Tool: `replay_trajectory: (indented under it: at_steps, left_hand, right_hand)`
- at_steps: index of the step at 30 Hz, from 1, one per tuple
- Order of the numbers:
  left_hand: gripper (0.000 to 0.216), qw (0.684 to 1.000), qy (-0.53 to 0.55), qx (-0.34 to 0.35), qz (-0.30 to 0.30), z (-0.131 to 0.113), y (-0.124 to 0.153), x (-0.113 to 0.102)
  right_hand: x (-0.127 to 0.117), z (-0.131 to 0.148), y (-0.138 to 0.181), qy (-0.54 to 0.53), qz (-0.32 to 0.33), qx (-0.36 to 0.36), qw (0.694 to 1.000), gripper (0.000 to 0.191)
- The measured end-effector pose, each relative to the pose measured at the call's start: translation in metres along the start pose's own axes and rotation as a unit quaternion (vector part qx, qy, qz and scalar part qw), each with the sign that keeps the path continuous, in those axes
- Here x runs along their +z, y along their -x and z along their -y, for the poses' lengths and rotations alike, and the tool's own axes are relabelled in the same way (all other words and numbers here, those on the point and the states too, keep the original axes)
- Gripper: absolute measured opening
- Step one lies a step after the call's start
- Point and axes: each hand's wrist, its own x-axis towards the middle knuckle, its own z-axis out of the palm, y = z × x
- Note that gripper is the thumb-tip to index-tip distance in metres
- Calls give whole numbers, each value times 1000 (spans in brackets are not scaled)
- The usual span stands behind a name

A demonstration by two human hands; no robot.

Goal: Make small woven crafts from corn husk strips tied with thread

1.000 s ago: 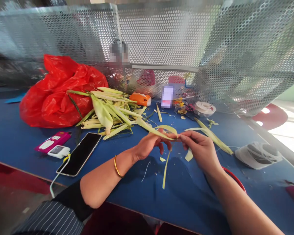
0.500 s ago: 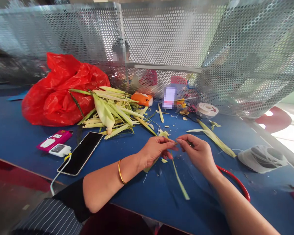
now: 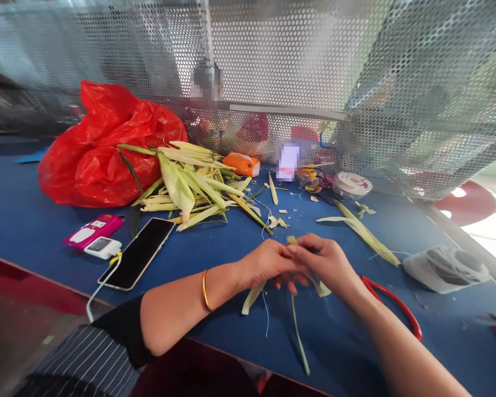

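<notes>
Above the front of the table, my left hand (image 3: pixel 268 259) and my right hand (image 3: pixel 324 256) meet with fingers closed around pale green corn husk (image 3: pixel 253 299). One piece pokes out below the left palm, and another end shows under the right hand. A narrow strip (image 3: pixel 300 342) hangs down between the hands. White thread (image 3: pixel 266 317) dangles beside the left hand's piece. The fingers hide the spot where the pieces come together. Beneath my right forearm lies a tool with a red curved handle (image 3: pixel 397 306); its working end is hidden.
Corn husks (image 3: pixel 198 190) are heaped by a red plastic bag (image 3: pixel 107 149). A phone (image 3: pixel 138 253) and a white cabled device (image 3: pixel 103 247) lie left. At right are a single husk (image 3: pixel 367 234), a wrapped spool (image 3: pixel 444 269) and a tape roll (image 3: pixel 352 183). A perforated metal screen (image 3: pixel 281 60) stands behind.
The hands have gone from a fingertip pinch to overlapping closely around the husk. The hanging strip has shifted lower, and more husk and thread show below the hands.
</notes>
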Motion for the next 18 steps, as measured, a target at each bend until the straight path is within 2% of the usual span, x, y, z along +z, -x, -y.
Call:
replay_trajectory:
  at_steps: [1,3,5,7,9,12,13,15,18]
  left_hand:
    - [25,1000,-18,-10,10,2,1,3]
    - [24,999,-23,-31,21,5,0,5]
    - [24,998,27,-55,12,8,-5,3]
    - [23,990,118,-72,-23,10,-12,-4]
    - [18,973,208,-78,-66,8,-18,-13]
    - [21,946,293,-99,-99,0,-22,-26]
    - [23,939,310,-102,-105,-3,-21,-29]
    - [23,929,338,-98,-110,-10,-19,-32]
    - [20,918,371,-84,-111,-16,-14,-33]
  right_hand:
    - [2,-1,0,-47,32,27,998,33]
    - [4,0,1,-85,6,29,996,30]
    - [5,3,4,-46,-80,-36,995,25]
    - [4,9,9,42,-120,-139,982,17]
    - [4,14,14,157,-94,-267,946,15]
    - [7,16,16,335,-44,-414,845,19]
    - [8,15,16,380,-32,-436,815,20]
    - [10,12,13,440,-13,-446,780,21]
    - [11,9,11,467,7,-439,768,22]
